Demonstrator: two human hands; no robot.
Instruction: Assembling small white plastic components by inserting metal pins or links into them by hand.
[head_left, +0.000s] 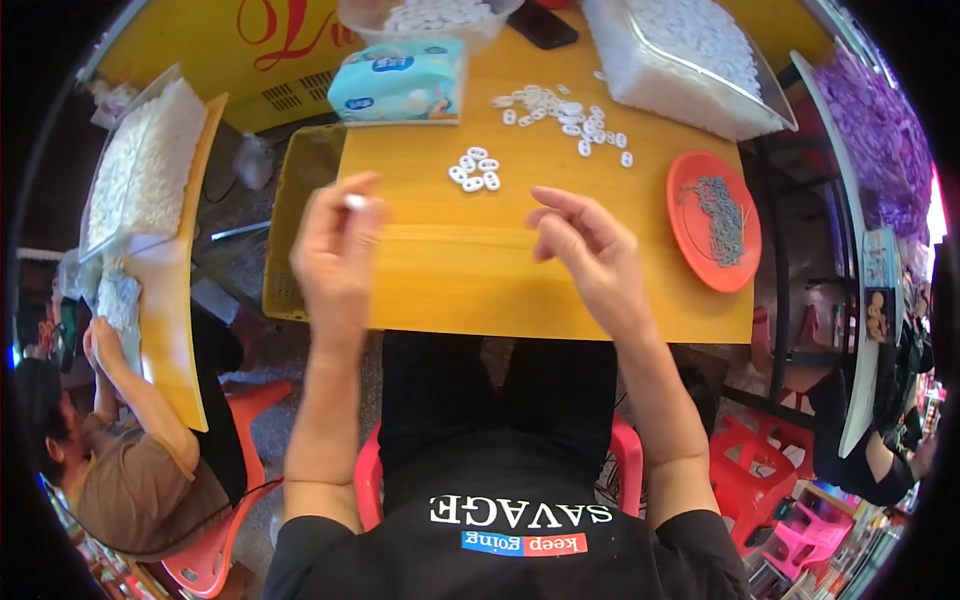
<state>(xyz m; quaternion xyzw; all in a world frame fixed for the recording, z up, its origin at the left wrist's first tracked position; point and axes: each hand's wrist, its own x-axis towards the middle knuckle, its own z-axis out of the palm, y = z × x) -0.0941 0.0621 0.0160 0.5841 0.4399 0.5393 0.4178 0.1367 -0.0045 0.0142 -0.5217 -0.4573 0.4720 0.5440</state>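
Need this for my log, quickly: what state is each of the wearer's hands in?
Left hand: closed on a small white piece.
Right hand: fingers partly curled; whether it holds anything cannot be told.

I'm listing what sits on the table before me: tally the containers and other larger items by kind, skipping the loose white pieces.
Rectangular clear tub: 1
Round translucent bowl: 1
Red plate: 1
Tissue pack: 1
Black phone: 1
Total: 5
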